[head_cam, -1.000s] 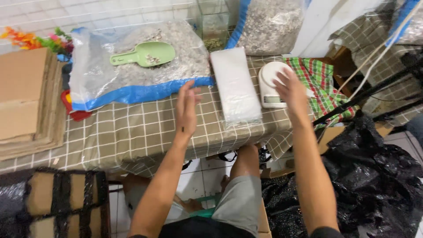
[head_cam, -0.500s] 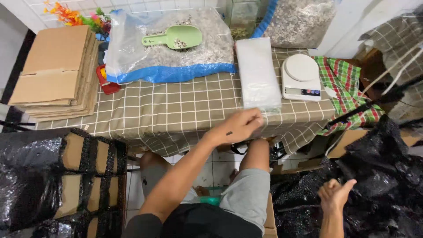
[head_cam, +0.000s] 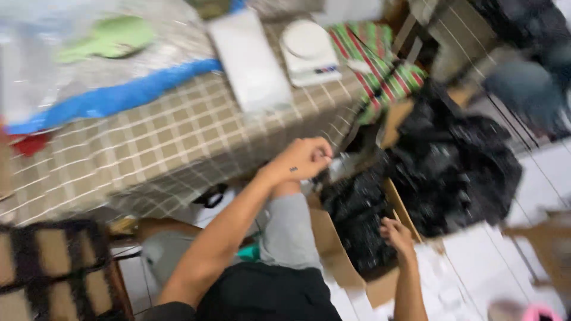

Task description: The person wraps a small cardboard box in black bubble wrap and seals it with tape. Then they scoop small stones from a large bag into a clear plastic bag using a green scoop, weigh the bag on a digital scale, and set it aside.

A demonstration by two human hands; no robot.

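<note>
Knees in grey shorts (head_cam: 285, 229) sit closest to the camera, and just beyond them the right hand (head_cam: 397, 235) reaches down into an open cardboard box (head_cam: 348, 267) on the floor, its fingers half curled and resting on the black plastic bag (head_cam: 357, 217) that lines or fills it; whether they have actually pinched the film is lost in blur. The left hand (head_cam: 303, 159) hangs above the box's near corner, closed in a loose fist, possibly around a bit of clear or black plastic, though that cannot be told. The bag looks thin, soft and light, crinkly and rather slippery, so it is probably best gathered at a bunched edge or mouth, not flat on its surface. The box's long axis runs from the table edge back toward the person, its open top facing up. More black bags (head_cam: 458, 172) lie heaped to the right. Farther off, the checked table (head_cam: 148, 142) carries a white stack of sheets (head_cam: 250, 59), a white kitchen scale (head_cam: 309, 50), a striped cloth (head_cam: 380, 68) and a big clear sack with a green scoop (head_cam: 107, 38).
</note>
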